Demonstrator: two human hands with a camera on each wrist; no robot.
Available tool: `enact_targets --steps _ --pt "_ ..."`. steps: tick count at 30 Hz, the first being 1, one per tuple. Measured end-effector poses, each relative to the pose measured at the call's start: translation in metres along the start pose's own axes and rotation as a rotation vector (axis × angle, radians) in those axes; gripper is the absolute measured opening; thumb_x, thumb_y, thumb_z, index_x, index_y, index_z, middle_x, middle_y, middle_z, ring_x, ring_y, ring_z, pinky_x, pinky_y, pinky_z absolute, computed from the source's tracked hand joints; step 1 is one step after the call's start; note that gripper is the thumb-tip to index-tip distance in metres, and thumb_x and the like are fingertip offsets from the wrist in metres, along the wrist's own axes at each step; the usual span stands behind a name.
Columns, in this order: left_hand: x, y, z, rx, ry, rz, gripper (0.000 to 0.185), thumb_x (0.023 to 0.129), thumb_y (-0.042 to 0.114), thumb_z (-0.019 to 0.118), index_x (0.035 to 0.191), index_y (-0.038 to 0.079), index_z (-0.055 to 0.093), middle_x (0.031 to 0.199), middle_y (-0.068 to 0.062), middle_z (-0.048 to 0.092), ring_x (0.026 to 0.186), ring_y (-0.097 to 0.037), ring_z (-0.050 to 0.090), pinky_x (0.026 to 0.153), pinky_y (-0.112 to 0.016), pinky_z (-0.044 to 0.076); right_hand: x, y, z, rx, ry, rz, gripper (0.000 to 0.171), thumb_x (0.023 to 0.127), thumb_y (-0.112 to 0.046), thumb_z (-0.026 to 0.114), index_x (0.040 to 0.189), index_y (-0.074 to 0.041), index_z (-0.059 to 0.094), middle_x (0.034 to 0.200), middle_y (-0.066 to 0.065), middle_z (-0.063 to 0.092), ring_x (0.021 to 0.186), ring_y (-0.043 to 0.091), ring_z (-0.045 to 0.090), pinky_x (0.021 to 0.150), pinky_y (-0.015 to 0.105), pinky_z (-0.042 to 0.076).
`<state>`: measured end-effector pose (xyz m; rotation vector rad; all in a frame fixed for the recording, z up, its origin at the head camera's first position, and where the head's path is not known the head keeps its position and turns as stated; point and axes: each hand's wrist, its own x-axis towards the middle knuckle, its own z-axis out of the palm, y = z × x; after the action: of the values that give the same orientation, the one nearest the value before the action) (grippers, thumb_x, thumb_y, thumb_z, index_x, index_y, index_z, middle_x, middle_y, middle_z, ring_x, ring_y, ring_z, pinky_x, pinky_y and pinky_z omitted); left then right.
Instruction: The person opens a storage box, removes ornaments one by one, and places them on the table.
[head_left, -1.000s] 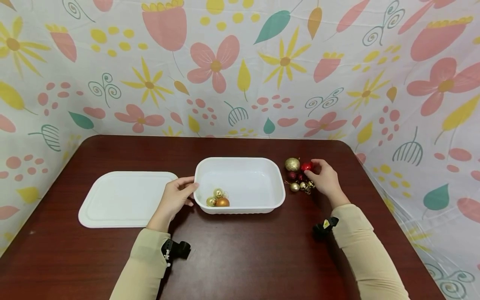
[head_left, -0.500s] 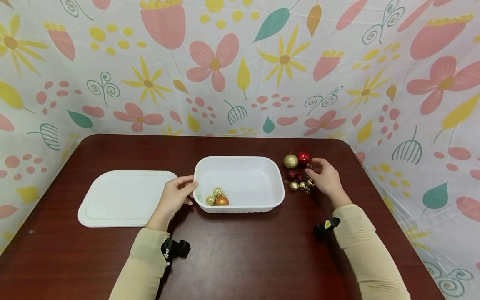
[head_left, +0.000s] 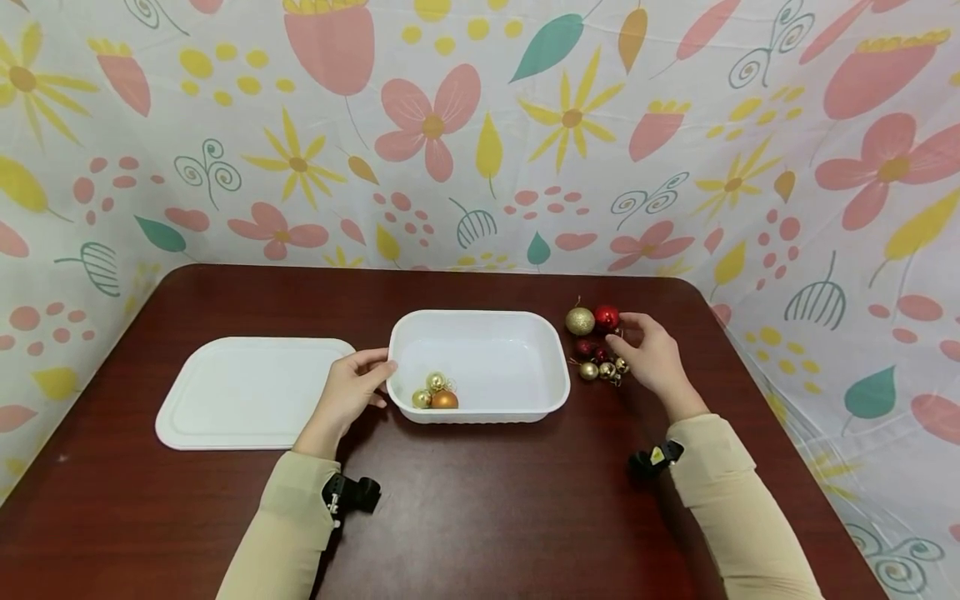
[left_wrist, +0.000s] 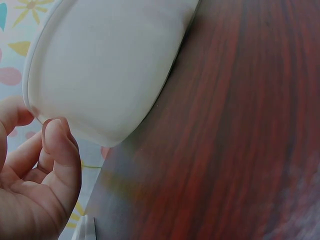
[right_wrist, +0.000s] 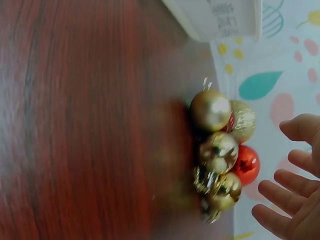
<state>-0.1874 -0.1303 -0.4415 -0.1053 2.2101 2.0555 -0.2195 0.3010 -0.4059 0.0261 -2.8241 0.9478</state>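
- Left hand [head_left: 351, 393] is seen at 9 o'clock of the white tub [head_left: 480, 321], fingers relaxed, fingertips resting on its left rim; nothing is gripped.
- Three baubles [head_left: 435, 395], two gold and one orange, are seen inside the tub at its near-left corner.
- Right hand [head_left: 654, 358] is held at 3 o'clock of the ornament cluster [head_left: 597, 347], fingers spread and loosely curved; contact with the cluster cannot be told.
- The cluster, gold and red balls, lies on the brown table [head_left: 480, 517] just right of the tub.
- White lid [head_left: 247, 392] lies flat at 9 o'clock, beyond the left hand.
- Floral cloth [head_left: 480, 133] is seen at 12 o'clock, farthest.
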Motion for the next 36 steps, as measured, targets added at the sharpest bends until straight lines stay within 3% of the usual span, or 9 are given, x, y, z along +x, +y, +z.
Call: enact_targets --steps 5,14,29,36 --pt "0.001 0.0 -0.001 -0.002 -0.007 -0.012 0.039 0.091 0.016 0.062 0.125 -0.002 0.057 0.09 -0.007 0.062 0.061 -0.008 0.055 0.049 -0.023 0.054 -0.004 -0.015 0.004 0.011 0.031 -0.071 0.049 0.092 -0.025 0.061 0.131 0.0 0.049 0.121 0.027 0.057 0.108 0.042 0.059 0.084 0.053 0.05" --pt "0.0 -0.002 0.0 -0.001 -0.008 -0.017 0.041 0.091 0.017 0.062 0.127 -0.001 0.056 0.094 -0.009 0.062 0.062 -0.008 0.056 0.048 -0.022 0.053 -0.014 -0.044 0.014 0.08 -0.008 -0.143 0.047 0.091 -0.022 0.063 0.131 -0.001 0.049 0.127 0.023 0.055 0.116 0.038 0.055 0.094 0.055 0.048" --pt "0.0 -0.001 0.0 0.014 -0.004 -0.013 0.04 0.091 0.018 0.063 0.126 0.0 0.057 0.092 -0.006 0.061 0.062 -0.008 0.056 0.049 -0.022 0.054 -0.026 -0.085 0.033 0.12 -0.042 -0.236 0.042 0.088 -0.018 0.067 0.125 -0.003 0.056 0.12 0.019 0.061 0.111 0.032 0.059 0.094 0.049 0.051" --pt "0.0 -0.001 0.001 0.012 0.002 0.004 0.039 0.09 0.017 0.063 0.125 -0.001 0.058 0.095 -0.012 0.063 0.061 -0.007 0.056 0.049 -0.021 0.053 -0.032 -0.1 0.047 0.124 -0.079 -0.286 0.039 0.087 -0.021 0.068 0.122 -0.005 0.059 0.12 0.013 0.062 0.111 0.027 0.06 0.094 0.045 0.052"
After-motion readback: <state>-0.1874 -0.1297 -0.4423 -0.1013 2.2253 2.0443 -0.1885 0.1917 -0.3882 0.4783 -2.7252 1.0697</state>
